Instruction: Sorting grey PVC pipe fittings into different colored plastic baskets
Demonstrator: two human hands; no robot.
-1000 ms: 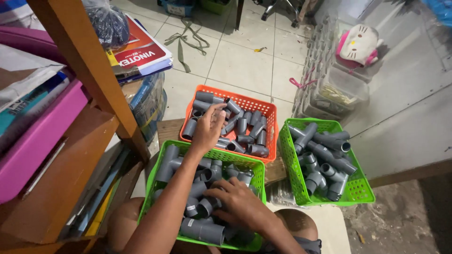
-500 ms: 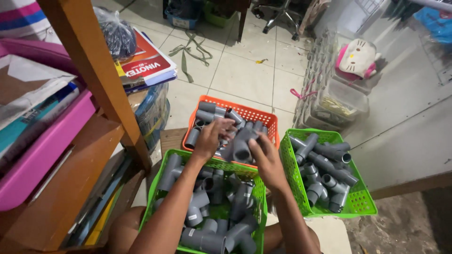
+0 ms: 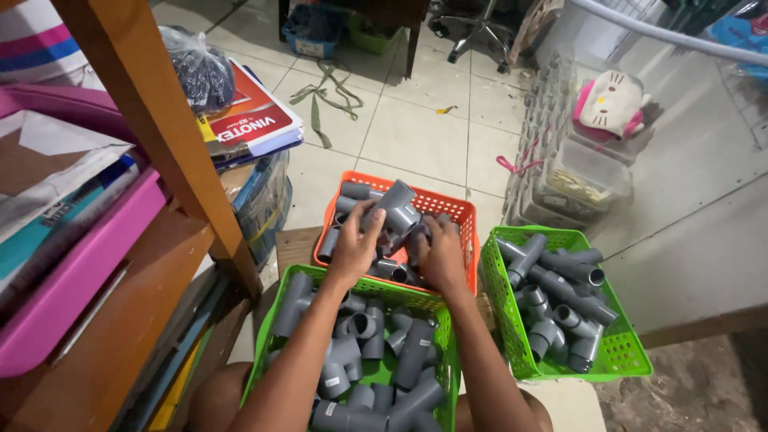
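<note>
Hands both over the orange basket (image 3: 460,210) — your left hand (image 3: 358,244) fingers clamp a grey pipe tee (image 3: 398,210), right hand (image 3: 438,250) curled on a fitting underneath, so a loose grip could drop it back into the pile.

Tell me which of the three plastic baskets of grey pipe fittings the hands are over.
The orange plastic basket, farthest from the person. Both hands are over it; the two other baskets are green, one nearest, one at right.
</note>
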